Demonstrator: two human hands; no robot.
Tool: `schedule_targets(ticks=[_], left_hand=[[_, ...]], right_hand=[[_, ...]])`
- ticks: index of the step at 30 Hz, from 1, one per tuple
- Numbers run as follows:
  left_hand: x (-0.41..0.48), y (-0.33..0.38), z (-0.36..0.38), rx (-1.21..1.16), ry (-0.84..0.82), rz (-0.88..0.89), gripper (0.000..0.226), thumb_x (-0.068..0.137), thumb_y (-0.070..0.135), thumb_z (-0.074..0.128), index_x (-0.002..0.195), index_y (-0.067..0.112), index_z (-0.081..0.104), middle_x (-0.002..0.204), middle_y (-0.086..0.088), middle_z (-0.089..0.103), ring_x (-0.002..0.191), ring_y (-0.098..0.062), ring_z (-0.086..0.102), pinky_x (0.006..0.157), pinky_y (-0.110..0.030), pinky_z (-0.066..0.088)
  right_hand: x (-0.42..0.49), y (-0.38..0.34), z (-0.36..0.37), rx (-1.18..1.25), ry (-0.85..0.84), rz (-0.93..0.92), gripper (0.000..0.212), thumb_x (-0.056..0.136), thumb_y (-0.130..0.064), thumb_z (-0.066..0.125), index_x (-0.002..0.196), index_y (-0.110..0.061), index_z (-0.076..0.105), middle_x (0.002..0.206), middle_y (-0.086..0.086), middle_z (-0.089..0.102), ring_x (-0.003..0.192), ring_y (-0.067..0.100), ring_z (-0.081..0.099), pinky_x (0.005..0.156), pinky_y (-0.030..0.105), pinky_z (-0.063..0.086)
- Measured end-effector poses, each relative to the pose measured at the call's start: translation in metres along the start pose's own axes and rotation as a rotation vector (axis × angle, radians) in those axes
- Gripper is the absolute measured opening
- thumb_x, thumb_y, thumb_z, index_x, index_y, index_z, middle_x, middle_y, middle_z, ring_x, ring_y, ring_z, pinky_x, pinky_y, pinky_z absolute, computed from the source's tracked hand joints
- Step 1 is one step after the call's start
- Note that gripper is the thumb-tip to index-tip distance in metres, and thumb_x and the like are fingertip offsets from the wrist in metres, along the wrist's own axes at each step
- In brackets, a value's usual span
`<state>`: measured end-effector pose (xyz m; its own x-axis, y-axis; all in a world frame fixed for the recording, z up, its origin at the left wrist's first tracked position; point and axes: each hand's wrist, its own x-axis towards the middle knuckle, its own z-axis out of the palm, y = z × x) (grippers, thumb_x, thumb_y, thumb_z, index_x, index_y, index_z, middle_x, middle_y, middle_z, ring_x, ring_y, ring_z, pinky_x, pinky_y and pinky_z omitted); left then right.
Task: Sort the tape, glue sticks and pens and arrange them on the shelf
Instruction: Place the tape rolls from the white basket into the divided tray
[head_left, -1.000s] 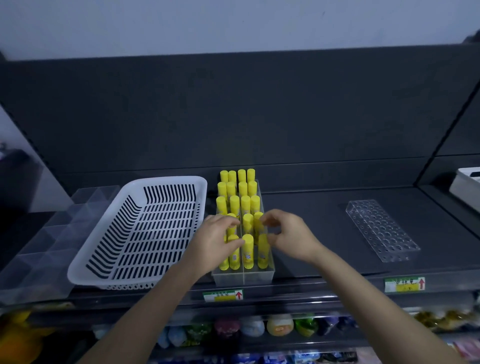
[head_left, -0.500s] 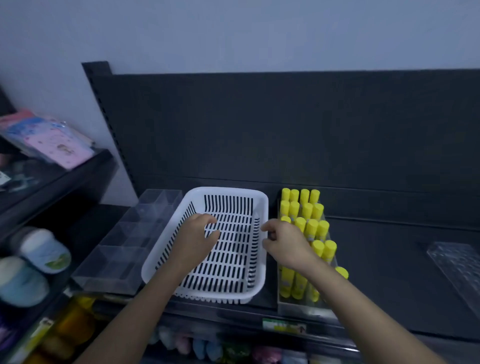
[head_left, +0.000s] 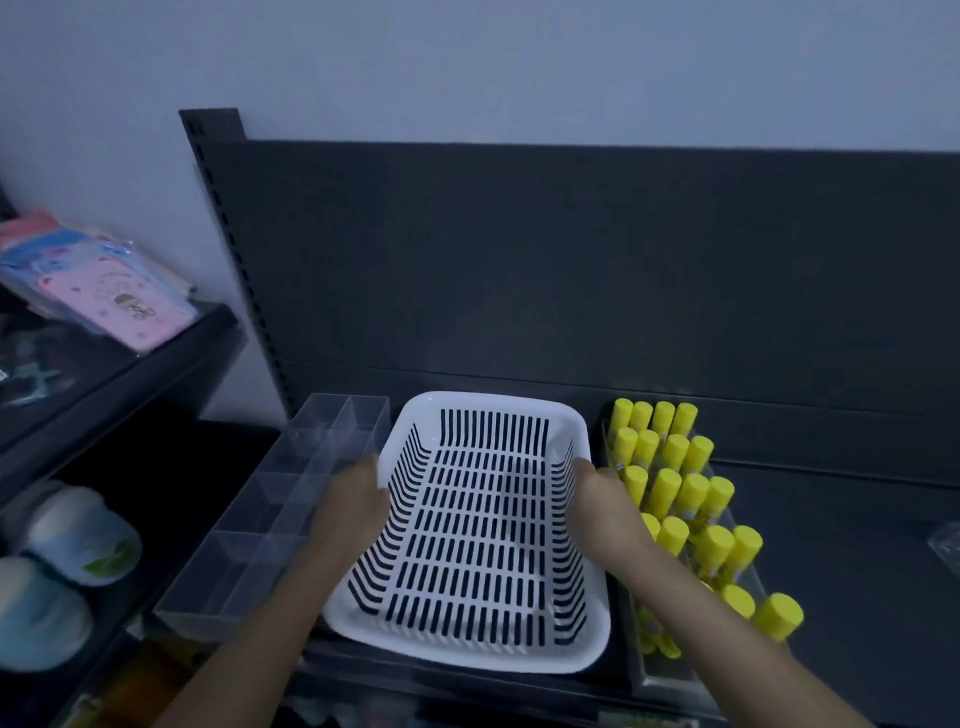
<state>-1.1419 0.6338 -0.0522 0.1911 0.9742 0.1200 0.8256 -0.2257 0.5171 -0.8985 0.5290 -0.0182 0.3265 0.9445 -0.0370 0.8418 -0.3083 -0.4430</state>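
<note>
L grip (head_left: 358, 499) & R grip (head_left: 602, 501) each clasp a side rim of basket (head_left: 488, 405), beside glue sticks (head_left: 670, 488). Step: seating basket on shelf (head_left: 841, 561). Next prob needs squaring it, then letting go.

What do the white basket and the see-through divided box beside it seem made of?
The white basket looks like moulded plastic: opaque, smooth, faintly glossy, with even slots and a rounded rim. The clear divided box looks like rigid transparent plastic, perhaps acrylic: the dark shelf shows through its thin, straight walls.
</note>
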Motion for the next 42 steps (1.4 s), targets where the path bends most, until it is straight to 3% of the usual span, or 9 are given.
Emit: schedule_targets(ticks=[4, 7, 12, 16, 18, 27, 30, 39, 42], left_hand=[[0.016, 0.010, -0.027, 0.057, -0.005, 0.025, 0.009, 0.090, 0.007, 0.049, 0.091, 0.011, 0.057, 0.078, 0.004, 0.055, 0.070, -0.013, 0.051, 0.057, -0.026, 0.034], [0.024, 0.022, -0.055, 0.012, 0.002, 0.065, 0.007, 0.089, 0.008, 0.050, 0.092, 0.013, 0.054, 0.077, 0.005, 0.053, 0.068, -0.012, 0.050, 0.056, -0.028, 0.035], [0.029, 0.059, -0.089, -0.172, 0.114, 0.144, 0.013, 0.086, 0.012, 0.054, 0.096, 0.019, 0.049, 0.076, 0.010, 0.055, 0.069, -0.004, 0.052, 0.052, -0.024, 0.036], [0.025, 0.103, -0.092, -0.202, 0.099, 0.186, 0.017, 0.089, 0.013, 0.053, 0.103, 0.021, 0.046, 0.082, 0.009, 0.056, 0.074, -0.010, 0.057, 0.060, -0.031, 0.044], [0.016, 0.125, -0.086, -0.241, 0.108, 0.226, 0.017, 0.090, 0.013, 0.053, 0.102, 0.023, 0.046, 0.082, 0.010, 0.057, 0.072, -0.008, 0.058, 0.056, -0.028, 0.043], [-0.059, 0.258, -0.032, -0.382, 0.126, 0.385, 0.024, 0.090, 0.015, 0.054, 0.103, 0.031, 0.042, 0.081, 0.014, 0.059, 0.067, -0.002, 0.056, 0.049, -0.021, 0.036], [-0.095, 0.310, -0.001, -0.411, 0.063, 0.438, 0.025, 0.090, 0.013, 0.054, 0.104, 0.030, 0.042, 0.083, 0.015, 0.059, 0.069, -0.002, 0.057, 0.049, -0.022, 0.037], [-0.203, 0.457, 0.105, -0.503, -0.130, 0.618, 0.025, 0.088, 0.015, 0.058, 0.102, 0.030, 0.044, 0.078, 0.016, 0.059, 0.066, -0.001, 0.056, 0.049, -0.019, 0.035], [-0.230, 0.500, 0.131, -0.548, -0.225, 0.651, 0.023, 0.088, 0.016, 0.058, 0.102, 0.030, 0.047, 0.075, 0.013, 0.061, 0.063, 0.000, 0.060, 0.047, -0.016, 0.036]], right_hand=[[0.003, -0.004, -0.013, 0.078, 0.162, 0.008, 0.045, 0.080, 0.009, 0.043, 0.123, -0.001, 0.050, 0.108, 0.021, 0.061, 0.091, 0.034, 0.058, 0.066, 0.034, 0.047], [0.004, -0.010, -0.031, 0.172, 0.278, 0.041, 0.053, 0.081, 0.006, 0.048, 0.132, -0.005, 0.049, 0.118, 0.017, 0.063, 0.103, 0.033, 0.059, 0.069, 0.026, 0.040], [-0.002, -0.009, -0.068, 0.209, 0.441, 0.033, 0.046, 0.085, -0.001, 0.050, 0.131, -0.009, 0.053, 0.126, 0.013, 0.060, 0.105, 0.031, 0.059, 0.075, 0.028, 0.041], [-0.015, 0.010, -0.100, 0.247, 0.539, 0.056, 0.045, 0.084, -0.001, 0.049, 0.128, -0.010, 0.055, 0.123, 0.014, 0.059, 0.109, 0.030, 0.056, 0.079, 0.024, 0.036], [-0.028, 0.026, -0.116, 0.252, 0.583, 0.071, 0.044, 0.084, -0.001, 0.050, 0.127, -0.009, 0.056, 0.120, 0.015, 0.061, 0.106, 0.030, 0.057, 0.080, 0.024, 0.037], [-0.120, 0.138, -0.188, 0.205, 0.731, 0.194, 0.040, 0.090, -0.004, 0.050, 0.129, -0.010, 0.055, 0.130, 0.010, 0.056, 0.116, 0.024, 0.054, 0.092, 0.030, 0.044], [-0.165, 0.193, -0.211, 0.189, 0.780, 0.252, 0.040, 0.090, -0.004, 0.049, 0.129, -0.010, 0.056, 0.132, 0.008, 0.056, 0.119, 0.023, 0.053, 0.092, 0.026, 0.041], [-0.307, 0.345, -0.254, 0.062, 0.896, 0.506, 0.042, 0.087, -0.002, 0.051, 0.127, -0.011, 0.057, 0.127, 0.010, 0.060, 0.109, 0.028, 0.058, 0.086, 0.032, 0.046], [-0.344, 0.385, -0.264, 0.075, 0.931, 0.602, 0.042, 0.087, -0.002, 0.051, 0.127, -0.011, 0.057, 0.127, 0.010, 0.060, 0.114, 0.027, 0.055, 0.092, 0.032, 0.043]])
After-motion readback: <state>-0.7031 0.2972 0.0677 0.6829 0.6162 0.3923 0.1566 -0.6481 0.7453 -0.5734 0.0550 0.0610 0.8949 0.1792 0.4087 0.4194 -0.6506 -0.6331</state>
